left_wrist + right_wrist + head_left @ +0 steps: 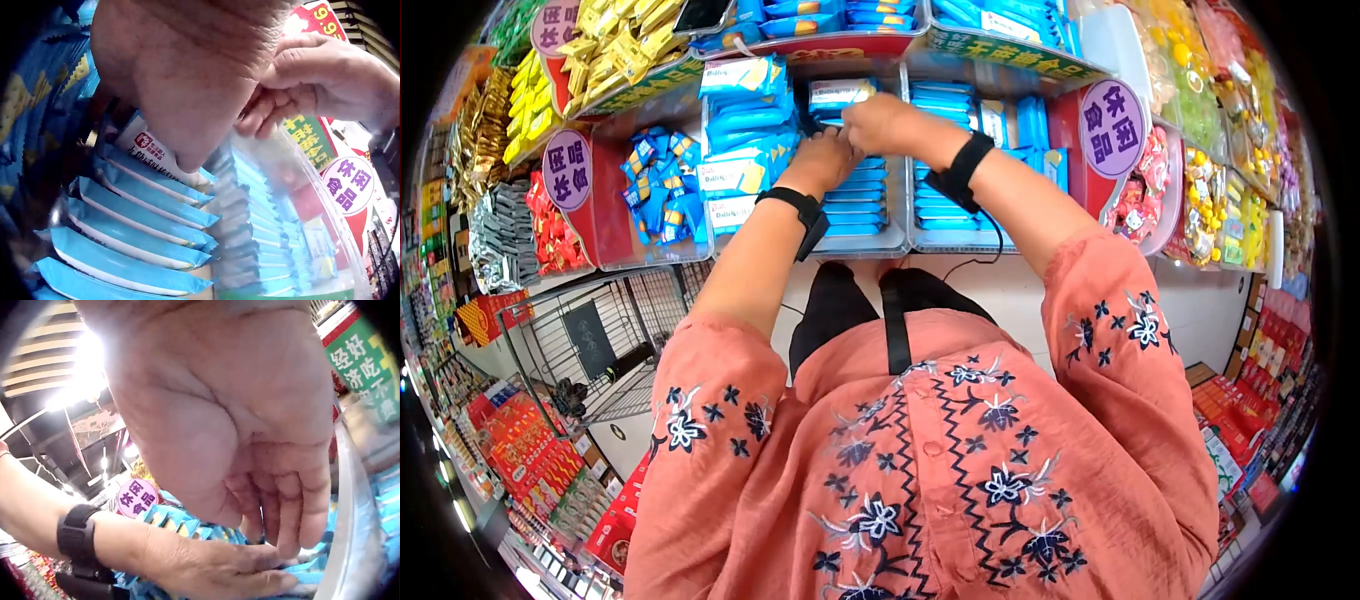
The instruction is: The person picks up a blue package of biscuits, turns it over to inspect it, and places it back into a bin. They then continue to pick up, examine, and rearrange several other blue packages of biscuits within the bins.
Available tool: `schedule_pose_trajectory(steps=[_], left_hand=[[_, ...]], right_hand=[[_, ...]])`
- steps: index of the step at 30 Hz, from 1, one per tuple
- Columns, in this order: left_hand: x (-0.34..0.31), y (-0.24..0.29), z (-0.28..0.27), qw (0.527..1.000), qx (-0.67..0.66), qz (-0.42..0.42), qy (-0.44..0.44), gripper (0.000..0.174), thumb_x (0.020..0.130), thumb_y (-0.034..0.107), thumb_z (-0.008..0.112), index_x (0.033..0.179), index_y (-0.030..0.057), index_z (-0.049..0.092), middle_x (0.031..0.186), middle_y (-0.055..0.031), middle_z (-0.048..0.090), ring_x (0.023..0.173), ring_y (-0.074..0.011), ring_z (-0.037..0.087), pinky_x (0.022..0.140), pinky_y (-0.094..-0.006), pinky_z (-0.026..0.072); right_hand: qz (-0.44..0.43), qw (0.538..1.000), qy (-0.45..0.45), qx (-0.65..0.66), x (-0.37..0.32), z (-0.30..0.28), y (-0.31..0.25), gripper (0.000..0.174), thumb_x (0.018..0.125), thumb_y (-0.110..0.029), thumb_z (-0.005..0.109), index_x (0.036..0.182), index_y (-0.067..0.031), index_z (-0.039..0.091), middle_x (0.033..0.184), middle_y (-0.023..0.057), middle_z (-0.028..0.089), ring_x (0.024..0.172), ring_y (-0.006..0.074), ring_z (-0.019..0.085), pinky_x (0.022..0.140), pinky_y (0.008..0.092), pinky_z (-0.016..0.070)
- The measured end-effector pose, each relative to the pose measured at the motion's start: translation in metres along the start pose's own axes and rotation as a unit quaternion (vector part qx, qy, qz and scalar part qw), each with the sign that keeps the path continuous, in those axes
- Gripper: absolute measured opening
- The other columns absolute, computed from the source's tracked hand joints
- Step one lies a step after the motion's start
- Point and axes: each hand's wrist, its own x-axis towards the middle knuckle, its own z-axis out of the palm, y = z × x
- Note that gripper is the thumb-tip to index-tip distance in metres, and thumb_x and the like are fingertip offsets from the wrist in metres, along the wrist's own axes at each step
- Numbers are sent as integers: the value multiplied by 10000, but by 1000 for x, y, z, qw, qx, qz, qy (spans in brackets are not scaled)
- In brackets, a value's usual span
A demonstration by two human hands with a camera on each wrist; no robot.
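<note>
Both hands are over the middle bin of stacked blue packets [855,205]. The left hand [825,160] lies low over the stack; its fingers look fairly straight along the packets in the right wrist view, where the hand [212,565] wears a black wrist strap. Beside it, the right hand [890,125] reaches in from the right with bent fingers [290,512]; whether they pinch a packet is hidden. In the left wrist view the right hand [319,78] is close to the left hand [194,81], above a row of blue packets [144,234].
Taller blue packets [745,120] stand left of the hands. A clear divider [350,525] separates the bin from more blue packets [945,195] on the right. Small blue packets [662,185] fill the far-left bin. A wire cart [590,340] stands below left.
</note>
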Motion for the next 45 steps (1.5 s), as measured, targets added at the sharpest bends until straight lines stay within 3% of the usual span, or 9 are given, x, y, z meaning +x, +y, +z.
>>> schedule_pose_trajectory(steps=[3,6,10,19,22,31,37,43,45], left_hand=[[-3,12,-18,999,-38,-32,8,489,971,387,533,1374,112,501,1308,-238,552,1193,-431,544,988,-498,460],[-2,12,-21,1000,-27,0,8,476,953,369,574,1364,133,525,1311,-231,551,1202,-419,541,989,-494,460],[-7,12,-24,1000,-15,-17,17,457,938,356,599,1345,154,551,1307,-211,560,1195,-405,553,990,-479,465],[-9,7,-8,996,-79,-12,27,382,939,348,565,1262,153,621,1298,-181,566,1217,-381,539,1028,-508,407],[-7,6,-7,998,-49,-8,47,375,945,347,554,1251,146,631,1303,-184,554,1244,-373,515,1036,-513,399],[-13,13,-12,997,-64,-43,7,423,969,342,522,1333,131,555,1360,-185,514,1275,-381,490,1048,-519,387],[-10,15,-6,996,-85,-35,14,481,959,348,542,1334,47,515,1343,-206,529,1260,-391,503,1048,-509,399],[-13,15,-13,993,-107,-54,7,553,944,338,583,1347,-24,471,1333,-296,525,1241,-451,506,1051,-489,414],[-17,12,-9,994,-91,-42,42,527,935,338,588,1310,-23,502,1332,-259,531,1234,-432,517,1054,-493,410]], right_hand=[[-1,992,113,-50,20,-11,14,219,832,-116,548,978,15,647,973,242,675,910,399,651,818,477,517],[-4,981,173,-85,27,-8,23,239,826,-91,568,1026,18,640,1040,255,651,966,410,638,847,473,519],[20,986,116,-118,37,2,25,256,843,-66,553,1073,11,638,1078,245,642,986,415,637,864,470,525],[35,965,104,-237,45,8,12,257,842,-69,580,1083,-9,646,1067,232,651,919,375,682,784,422,569],[62,957,81,-273,48,11,6,304,822,-77,651,1122,-36,671,1118,195,675,969,327,697,771,391,578],[72,973,101,-194,49,17,13,301,812,-76,660,1109,-26,651,1011,202,706,936,343,702,752,421,574],[8,974,85,-212,41,18,16,252,823,-86,643,1069,-44,679,962,185,717,915,343,703,743,425,574],[0,972,30,-233,31,18,6,206,814,-6,585,1005,-2,664,940,223,689,877,375,691,726,436,573],[-5,975,33,-218,27,19,5,194,817,-7,581,990,3,666,931,220,690,874,374,692,727,437,572]])
